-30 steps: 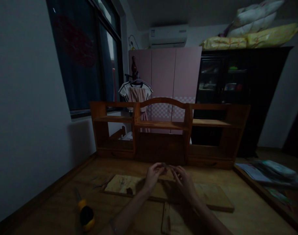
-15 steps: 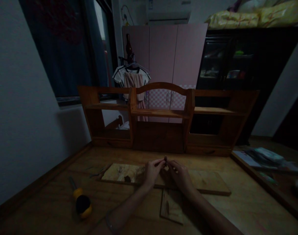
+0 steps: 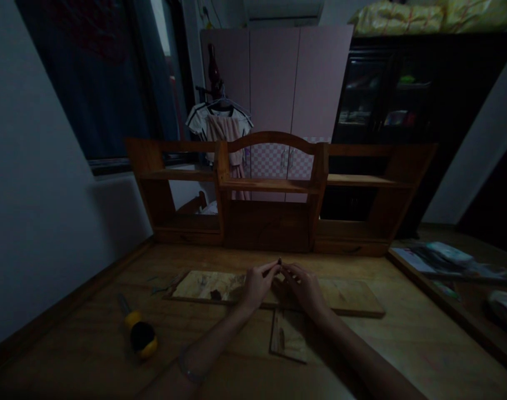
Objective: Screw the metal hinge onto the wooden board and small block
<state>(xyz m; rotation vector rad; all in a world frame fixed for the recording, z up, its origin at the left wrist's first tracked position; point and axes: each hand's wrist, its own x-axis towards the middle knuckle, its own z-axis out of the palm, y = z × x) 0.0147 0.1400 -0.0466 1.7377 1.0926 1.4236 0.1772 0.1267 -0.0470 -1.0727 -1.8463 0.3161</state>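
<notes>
Fingertips of my left hand (image 3: 256,284) and my right hand (image 3: 304,287) meet in a pinch around a small dark piece (image 3: 279,261), too dim and small to name. Both hands are above a long wooden board (image 3: 349,297) that lies crosswise on the wooden tabletop. A dark spot (image 3: 215,294) marks the board's left part, where the surface looks rough. Closer to me, a short wooden piece (image 3: 290,336) with a knot lies against the board's near side. My forearms hide part of the board's middle.
A yellow and black screwdriver (image 3: 141,336) lies at the left. Thin small pieces (image 3: 158,289) are by the board's left end. A wooden shelf unit (image 3: 274,184) stands along the table's back. Papers and packets (image 3: 448,258) lie at the right beyond a raised edge.
The view has tilted down slightly, so the background sits higher. Both hands keep their pinch on the small dark piece, with the fingers shifted a little around it.
</notes>
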